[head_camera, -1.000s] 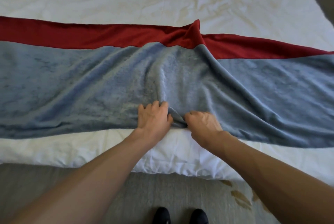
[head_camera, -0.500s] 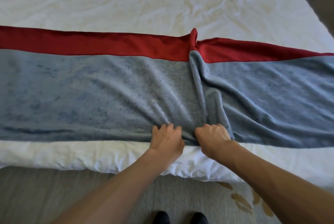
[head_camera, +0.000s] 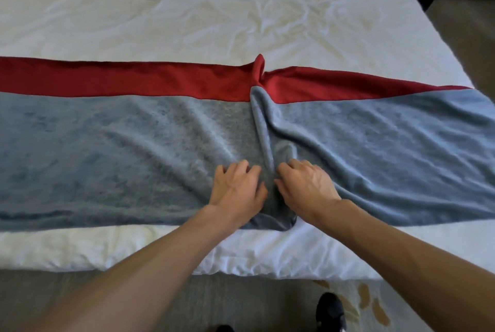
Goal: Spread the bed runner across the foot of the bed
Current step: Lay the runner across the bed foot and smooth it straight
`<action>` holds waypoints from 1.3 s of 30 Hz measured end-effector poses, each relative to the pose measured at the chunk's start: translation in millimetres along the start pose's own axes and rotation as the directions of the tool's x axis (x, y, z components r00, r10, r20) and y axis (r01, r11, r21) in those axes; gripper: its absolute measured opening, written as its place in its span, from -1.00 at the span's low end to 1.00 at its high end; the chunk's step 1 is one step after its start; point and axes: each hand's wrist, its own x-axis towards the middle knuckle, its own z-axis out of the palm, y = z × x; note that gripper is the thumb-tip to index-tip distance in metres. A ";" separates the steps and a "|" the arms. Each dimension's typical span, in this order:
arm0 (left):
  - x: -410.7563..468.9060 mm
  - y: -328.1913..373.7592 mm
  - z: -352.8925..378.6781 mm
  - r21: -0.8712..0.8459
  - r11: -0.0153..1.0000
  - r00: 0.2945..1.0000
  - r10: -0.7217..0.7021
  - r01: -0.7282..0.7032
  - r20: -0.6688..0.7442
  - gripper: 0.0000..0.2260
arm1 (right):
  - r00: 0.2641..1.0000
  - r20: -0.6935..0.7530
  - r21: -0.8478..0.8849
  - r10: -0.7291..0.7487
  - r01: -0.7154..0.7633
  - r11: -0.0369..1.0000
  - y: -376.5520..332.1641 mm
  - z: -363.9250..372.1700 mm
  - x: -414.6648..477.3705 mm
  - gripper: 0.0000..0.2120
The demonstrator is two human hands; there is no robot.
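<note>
Left hand point(head_camera: 237, 192), right hand point(head_camera: 308, 187) on runner point(head_camera: 107, 157) (creased)

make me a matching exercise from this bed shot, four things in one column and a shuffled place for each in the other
Column A
1. red band
2. raised fold
3. left hand
4. shoe

Column B
a. on the floor at the foot of the bed
b. along the far edge of the bed runner
c. resting on the blue-grey cloth, just left of the fold
d. crossing the middle of the runner from far edge to near edge

Pairs: 1-b, 2-d, 3-c, 4-a
</note>
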 end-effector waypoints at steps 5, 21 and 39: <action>39.2 49.8 4.9 0.003 0.999 0.998 0.041 -0.041 -0.044 -0.76 | 0.999 -0.010 0.015 0.036 -0.035 0.999 64.0 -9.2 10.1 -0.75; 192.7 153.2 32.7 0.027 1.000 0.997 0.005 -0.003 -0.072 -0.76 | 0.996 0.065 -0.032 0.054 -0.052 0.998 262.2 -32.3 60.1 -0.84; 349.4 82.1 46.0 0.105 0.993 0.998 -0.053 0.050 0.027 -0.65 | 0.973 -0.022 -0.016 0.231 -0.231 0.973 326.8 -42.8 238.5 -0.80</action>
